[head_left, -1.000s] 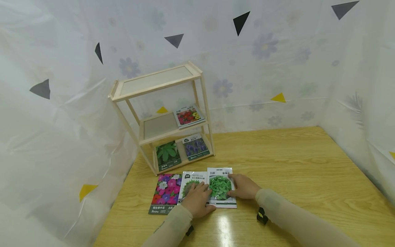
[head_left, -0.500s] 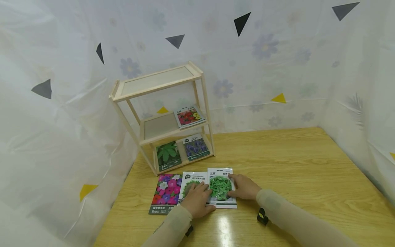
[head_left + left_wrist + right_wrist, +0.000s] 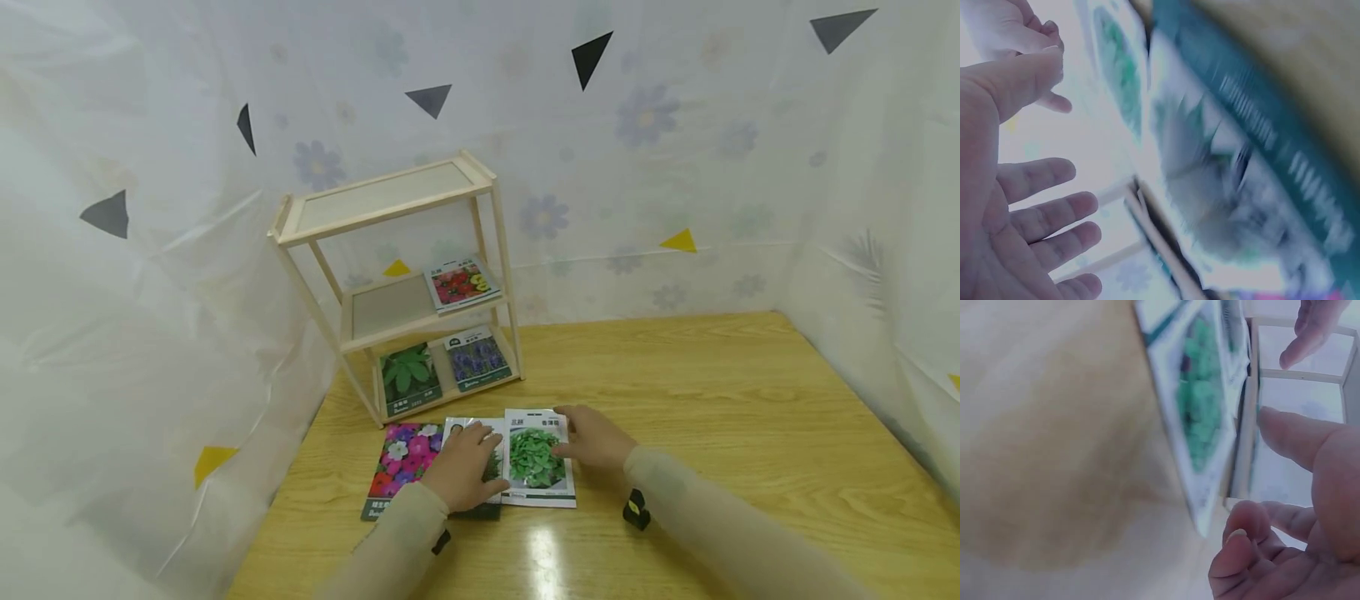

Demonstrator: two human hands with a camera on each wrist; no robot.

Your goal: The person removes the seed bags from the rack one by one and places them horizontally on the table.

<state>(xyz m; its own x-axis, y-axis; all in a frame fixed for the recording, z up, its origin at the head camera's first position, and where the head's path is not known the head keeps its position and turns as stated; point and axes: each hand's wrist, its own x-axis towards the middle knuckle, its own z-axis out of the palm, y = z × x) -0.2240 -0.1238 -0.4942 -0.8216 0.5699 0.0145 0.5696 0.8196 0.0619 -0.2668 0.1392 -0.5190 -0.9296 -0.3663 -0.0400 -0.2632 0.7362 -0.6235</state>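
Three seed packets lie in a row on the table. My left hand (image 3: pixel 459 468) is over the middle packet (image 3: pixel 1210 181), hiding much of it in the head view; its fingers are spread, and the left wrist view has them lifted off the packet. At the right end is a packet with green leaves (image 3: pixel 535 458). By that packet's right edge is my right hand (image 3: pixel 597 442), its fingers loosely bent, with a gap to the packet in the right wrist view. The packet of pink and purple flowers (image 3: pixel 405 457) lies on the left, its lower part behind the left hand.
Behind the row stands a wooden three-tier rack (image 3: pixel 382 200). Its middle shelf carries a red-flower packet (image 3: pixel 461 285). Down on the bottom shelf are a green-leaf packet (image 3: pixel 408 377) and a purple-flower packet (image 3: pixel 477 360). The wooden table (image 3: pixel 675 383) extends to the right.
My left hand has risen off the packets and shifted slightly left and up. The right hand has drawn up a little from the green-leaf packet's edge. The packets stay in place.
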